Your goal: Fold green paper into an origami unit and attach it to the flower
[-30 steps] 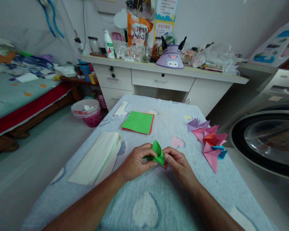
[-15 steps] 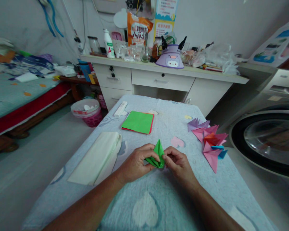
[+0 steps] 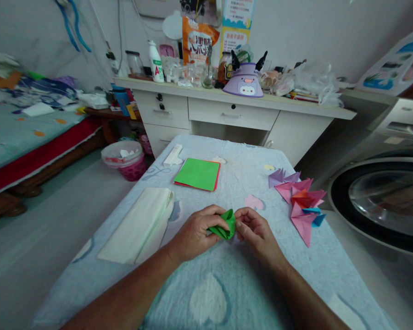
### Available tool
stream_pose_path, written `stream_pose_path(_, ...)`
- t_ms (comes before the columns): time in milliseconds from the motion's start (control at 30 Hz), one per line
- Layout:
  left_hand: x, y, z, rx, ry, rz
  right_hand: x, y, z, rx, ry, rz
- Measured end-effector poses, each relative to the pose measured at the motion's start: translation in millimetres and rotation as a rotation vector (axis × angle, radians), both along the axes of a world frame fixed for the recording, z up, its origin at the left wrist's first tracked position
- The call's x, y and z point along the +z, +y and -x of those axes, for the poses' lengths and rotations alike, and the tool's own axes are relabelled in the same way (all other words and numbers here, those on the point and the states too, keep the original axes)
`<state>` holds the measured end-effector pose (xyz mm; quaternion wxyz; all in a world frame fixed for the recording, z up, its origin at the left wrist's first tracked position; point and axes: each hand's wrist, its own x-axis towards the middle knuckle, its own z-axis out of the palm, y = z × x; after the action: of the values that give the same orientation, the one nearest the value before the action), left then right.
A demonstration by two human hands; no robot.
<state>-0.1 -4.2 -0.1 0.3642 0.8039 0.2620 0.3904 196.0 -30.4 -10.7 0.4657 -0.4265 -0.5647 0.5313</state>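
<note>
A piece of green origami paper, folded into a small layered shape, is held above the table's middle. My left hand is closed on its left side, fingers over the top and thumb below. Thumb and forefinger of my right hand are pinched together at the paper's right edge; the exact contact there is too small to see clearly. Beyond the hands lies a stack of square paper, green on top with red beneath. Several folded origami pieces in purple, pink, orange and blue sit together on the right.
A pale folded sheet or bag lies left of my hands on the cloth-covered table. Near the far left corner is a small white box. A cluttered white desk stands behind, a washing machine to the right.
The green paper's tall upright point has been bent down, leaving a lower, rounded outline. Both hands stay in nearly the same place.
</note>
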Motion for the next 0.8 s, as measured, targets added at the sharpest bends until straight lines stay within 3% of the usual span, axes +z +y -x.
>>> stream_pose_path(367, -0.7, -0.7, -1.3, -0.004, 0.021, -0.026, -7.8, -1.1, 3.1, 0.016, -0.253, 0.024)
stream_pose_path(800, 2.9, 0.3, -0.5, 0.044, -0.074, 0.086, 6.2, -4.0, 2.0, 0.032, -0.206, 0.047)
